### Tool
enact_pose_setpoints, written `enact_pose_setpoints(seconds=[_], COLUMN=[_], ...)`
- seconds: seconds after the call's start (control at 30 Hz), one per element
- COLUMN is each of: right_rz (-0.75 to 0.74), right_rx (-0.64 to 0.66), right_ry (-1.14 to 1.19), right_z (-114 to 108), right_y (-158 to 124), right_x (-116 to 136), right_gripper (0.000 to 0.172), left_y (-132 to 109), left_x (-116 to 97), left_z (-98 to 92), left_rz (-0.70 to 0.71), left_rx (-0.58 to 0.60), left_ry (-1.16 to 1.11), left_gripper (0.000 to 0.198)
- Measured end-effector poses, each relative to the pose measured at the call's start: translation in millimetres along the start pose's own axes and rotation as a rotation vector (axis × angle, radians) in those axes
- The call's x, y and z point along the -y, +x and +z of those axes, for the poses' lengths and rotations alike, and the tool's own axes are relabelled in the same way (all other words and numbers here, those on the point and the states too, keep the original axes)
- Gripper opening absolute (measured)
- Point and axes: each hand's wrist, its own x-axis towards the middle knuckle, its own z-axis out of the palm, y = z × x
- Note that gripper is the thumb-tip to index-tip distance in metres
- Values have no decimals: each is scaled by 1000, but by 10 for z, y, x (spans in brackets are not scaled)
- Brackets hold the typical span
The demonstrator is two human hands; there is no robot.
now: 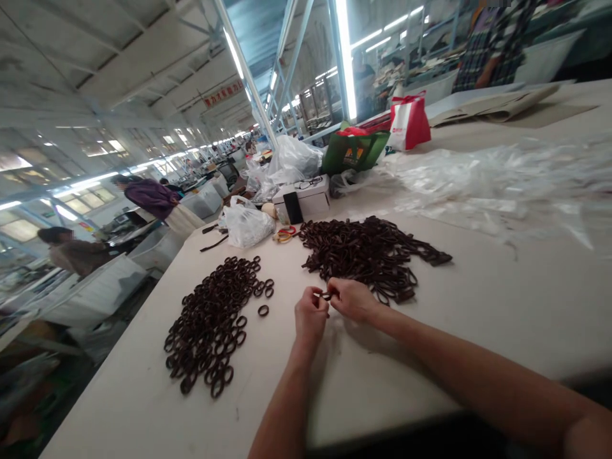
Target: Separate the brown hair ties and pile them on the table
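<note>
A small dark brown strap loop is pinched between the fingertips of my two hands, just above the table. My left hand is closed on its left side, and my right hand is closed on its right. Right behind my hands lies a heap of dark brown strap loops, flattened and tangled together. To the left spreads a pile of rounded dark brown rings, with a single ring lying apart on its right side.
Scissors, a white plastic bag, a black phone against a white box, a green bag and a red-and-white bag stand behind the piles. Clear plastic sheeting covers the table's back right. Several people are farther off.
</note>
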Motion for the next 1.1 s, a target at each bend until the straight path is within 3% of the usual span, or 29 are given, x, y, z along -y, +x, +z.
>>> enact_pose_setpoints(seconds=[0.13, 0.2, 0.27, 0.4, 0.47, 0.5, 0.6, 0.7, 0.83, 0.97, 1.1], right_rz=[-60, -103, -143, -138, -139, -146, -166, -182, -205, -211, -207], right_rx=[40, 0, -76, -229, -289, -311, -350, -344, -317, -296, -291], right_ry=[81, 124, 150, 125, 93, 79, 56, 45, 36, 45, 75], right_z=[14, 18, 10, -32, -49, -54, -54, -38, -10, 3, -18], right_y=[-15, -2, 33, 141, 187, 203, 229, 232, 221, 212, 216], right_x=[-54, -102, -169, -325, -395, -424, -487, -511, -497, -491, -487], right_gripper=[14, 21, 21, 14, 14, 14, 15, 16, 16, 15, 15], left_y=[52, 127, 218, 315, 320, 329, 441, 685, 1053, 1255, 1175], left_x=[12, 80, 203, 496, 579, 593, 525, 348, 150, 71, 5], left_z=[-85, -220, -457, -1068, -1249, -1274, -1103, -745, -349, -149, -101], left_rz=[-45, -73, -104, -128, -124, -118, -39, 62, 110, 79, 44], left_rx=[14, -43, -174, -588, -665, -643, -443, -202, 6, 92, 101], left_ry=[-15, 15, 111, 447, 529, 540, 551, 570, 615, 621, 530], left_gripper=[13, 14, 16, 30, 31, 27, 19, 19, 26, 20, 13])
